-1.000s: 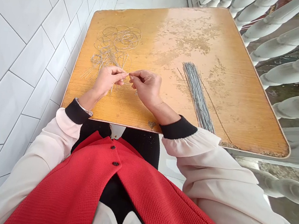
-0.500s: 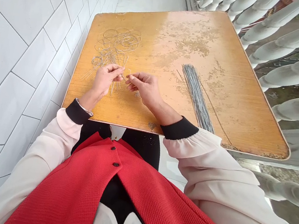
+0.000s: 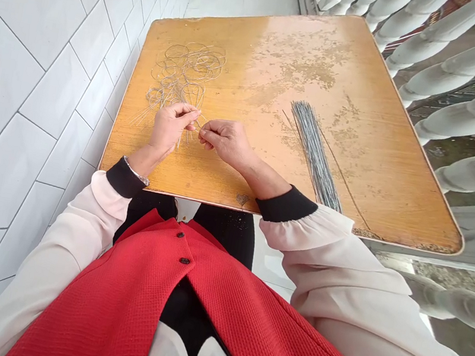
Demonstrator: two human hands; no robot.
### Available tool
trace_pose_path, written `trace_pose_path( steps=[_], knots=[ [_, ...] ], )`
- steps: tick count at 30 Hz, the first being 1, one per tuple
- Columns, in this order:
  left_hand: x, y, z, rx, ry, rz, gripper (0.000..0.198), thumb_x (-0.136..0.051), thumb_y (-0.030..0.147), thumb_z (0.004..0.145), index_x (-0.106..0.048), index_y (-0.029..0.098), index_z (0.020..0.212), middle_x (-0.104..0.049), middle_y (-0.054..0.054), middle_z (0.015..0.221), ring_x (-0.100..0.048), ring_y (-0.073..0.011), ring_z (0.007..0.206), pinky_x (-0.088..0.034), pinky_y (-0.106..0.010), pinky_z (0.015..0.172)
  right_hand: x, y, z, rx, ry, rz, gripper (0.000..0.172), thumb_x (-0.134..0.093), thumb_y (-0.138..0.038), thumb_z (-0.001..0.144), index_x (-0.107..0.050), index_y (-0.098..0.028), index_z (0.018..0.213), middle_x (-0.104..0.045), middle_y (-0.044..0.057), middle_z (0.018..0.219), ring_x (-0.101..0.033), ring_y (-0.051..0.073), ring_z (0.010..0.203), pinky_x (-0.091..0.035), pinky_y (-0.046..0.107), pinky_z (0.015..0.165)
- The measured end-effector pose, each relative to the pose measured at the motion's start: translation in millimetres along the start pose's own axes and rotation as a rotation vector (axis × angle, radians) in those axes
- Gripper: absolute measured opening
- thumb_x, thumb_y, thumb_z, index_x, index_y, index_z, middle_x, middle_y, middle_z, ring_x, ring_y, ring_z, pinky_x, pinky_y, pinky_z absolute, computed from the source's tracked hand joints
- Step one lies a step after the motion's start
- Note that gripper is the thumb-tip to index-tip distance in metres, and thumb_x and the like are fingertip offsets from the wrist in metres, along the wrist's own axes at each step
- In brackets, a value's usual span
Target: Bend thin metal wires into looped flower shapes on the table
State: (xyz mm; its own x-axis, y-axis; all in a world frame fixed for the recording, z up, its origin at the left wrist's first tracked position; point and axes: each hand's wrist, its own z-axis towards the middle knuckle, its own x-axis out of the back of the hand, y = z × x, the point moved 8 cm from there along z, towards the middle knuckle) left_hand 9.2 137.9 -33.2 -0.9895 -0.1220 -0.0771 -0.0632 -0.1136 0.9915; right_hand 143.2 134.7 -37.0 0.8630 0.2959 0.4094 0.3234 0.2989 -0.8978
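A thin metal wire (image 3: 198,125) runs between my two hands above the near left part of the table. My left hand (image 3: 172,127) is closed, pinching the wire between thumb and fingertips. Close beside it, my right hand (image 3: 226,140) is closed on the wire's other part, its fingers curled under and partly hidden. Just beyond the left hand lies a loose heap of looped wires (image 3: 191,68), with some straight ends sticking out. To the right rests a bundle of straight grey wires (image 3: 316,154).
The worn wooden table (image 3: 236,184) has peeling patches. One single wire (image 3: 345,180) lies right of the bundle. A white tiled wall (image 3: 54,83) stands close on the left, and a white balustrade (image 3: 463,117) runs along the right.
My right hand has turned slightly, its fingers curling closer together at the wire. The left hand has shifted a little to the right and still pinches the wire.
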Motion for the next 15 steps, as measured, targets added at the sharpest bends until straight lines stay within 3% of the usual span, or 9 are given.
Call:
trace_pose_path(
  steps=[5,8,12,15],
  knots=[
    [-0.7,-1,0,0.001,-0.011,0.002,0.024,-0.066,0.000,0.084,-0.064,0.015,0.066,-0.059,0.007,0.060,-0.051,-0.0010,0.051,-0.044,-0.017,0.056,-4,-1,0,0.054,-0.038,-0.056,0.025,-0.059,-0.006,0.082,-0.059,-0.016,0.059,-0.057,-0.002,0.056,-0.050,0.011,0.054,-0.040,0.027,0.061],
    [-1.0,-1,2,0.005,-0.035,0.022,0.024,-0.067,0.002,0.085,-0.063,0.015,0.065,-0.060,0.006,0.062,-0.052,-0.0012,0.052,-0.044,-0.017,0.056,-5,2,0,-0.010,-0.056,-0.010,0.025,-0.061,-0.008,0.084,-0.060,-0.016,0.061,-0.058,-0.002,0.055,-0.052,0.011,0.053,-0.040,0.027,0.060],
    [0.8,2,2,0.011,-0.044,0.054,0.021,-0.067,0.006,0.087,-0.063,0.015,0.069,-0.060,0.006,0.064,-0.053,-0.0018,0.054,-0.045,-0.017,0.056,2,9,-3,-0.166,0.017,0.217,0.018,-0.070,-0.020,0.088,-0.065,-0.016,0.072,-0.063,0.000,0.060,-0.056,0.011,0.054,-0.043,0.024,0.056],
    [-1.1,3,-1,0.031,-0.075,0.074,0.018,-0.065,0.008,0.089,-0.063,0.015,0.073,-0.063,0.005,0.067,-0.057,-0.0024,0.059,-0.044,-0.016,0.056,6,9,-3,-0.202,0.082,0.421,0.021,-0.072,-0.028,0.090,-0.066,-0.016,0.074,-0.070,0.003,0.073,-0.054,0.008,0.054,-0.045,0.021,0.054]
  ],
)
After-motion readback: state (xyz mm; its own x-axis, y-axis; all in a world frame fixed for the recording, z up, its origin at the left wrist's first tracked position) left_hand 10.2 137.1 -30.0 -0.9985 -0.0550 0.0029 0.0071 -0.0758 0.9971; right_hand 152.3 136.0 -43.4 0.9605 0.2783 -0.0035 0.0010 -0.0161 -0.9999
